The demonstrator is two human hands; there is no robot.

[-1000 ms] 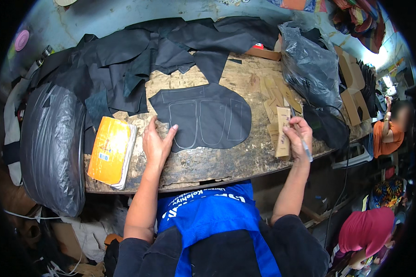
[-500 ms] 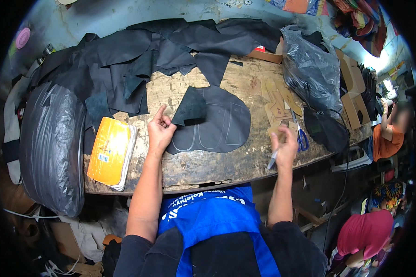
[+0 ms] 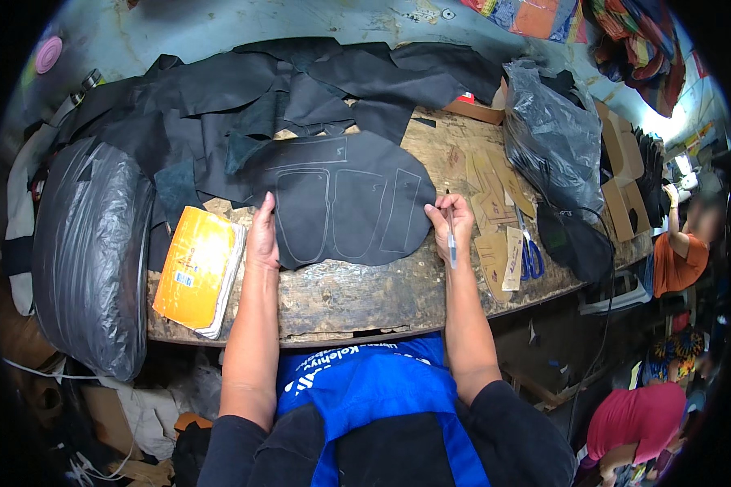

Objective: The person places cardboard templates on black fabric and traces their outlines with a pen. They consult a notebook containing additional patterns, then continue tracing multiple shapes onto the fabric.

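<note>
A black leather piece (image 3: 353, 213) with several pale outlined shapes drawn on it lies spread between my hands over the worn wooden table (image 3: 341, 296). My left hand (image 3: 261, 234) is at its lower left edge, thumb on the near side and the other fingers mostly hidden beside or under the leather. At the right edge, my right hand (image 3: 451, 221) pinches the leather between thumb and finger. That same hand also keeps a slim pen (image 3: 452, 253), pointing down toward me.
Cardboard templates (image 3: 489, 191) and blue-handled scissors (image 3: 531, 258) lie to the right, near a grey plastic bag (image 3: 552, 126). An orange book (image 3: 193, 268) and a plastic-wrapped bundle (image 3: 89, 260) are on the left. Black leather scraps (image 3: 211, 85) cover the back. Another person (image 3: 681, 252) sits far right.
The folded-over flap of leather now lies flat, showing more drawn shapes. My right hand has moved left from beside the scissors to the leather's right edge, uncovering templates there.
</note>
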